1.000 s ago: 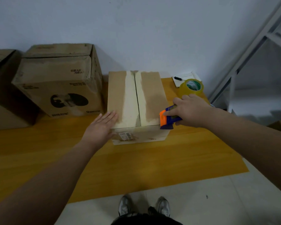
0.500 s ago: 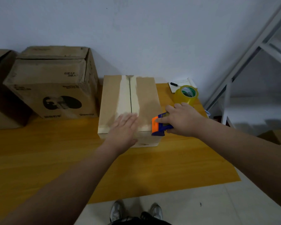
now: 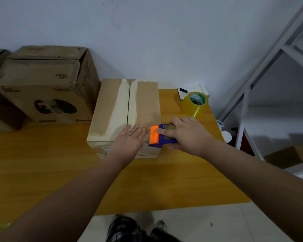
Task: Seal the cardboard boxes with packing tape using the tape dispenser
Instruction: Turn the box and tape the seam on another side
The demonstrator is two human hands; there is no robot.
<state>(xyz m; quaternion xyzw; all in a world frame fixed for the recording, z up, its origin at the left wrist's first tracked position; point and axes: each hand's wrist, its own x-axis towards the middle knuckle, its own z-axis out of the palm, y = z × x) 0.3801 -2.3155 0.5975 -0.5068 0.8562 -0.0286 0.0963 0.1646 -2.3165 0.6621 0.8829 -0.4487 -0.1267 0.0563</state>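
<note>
Print on large cardboard box (image 3: 47, 95) too blurred to read, label (image 3: 106, 147) on taped box (image 3: 145, 100) front unreadable

Wooden table (image 3: 59, 172) bears cardboard boxes (image 3: 126, 116), tape roll (image 3: 195, 103), notepad (image 3: 192, 89).

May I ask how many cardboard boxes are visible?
4: small box under the left hand, printed box beside it, third box cut off far left, fourth box lower right; more may be hidden.

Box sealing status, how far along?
Done: small box flaps closed. In hand: left hand presses flat on its top; right hand grips the tape dispenser at the near edge. Left: seam looks untaped, dark gap showing; larger box beside it apparently still to seal.
</note>
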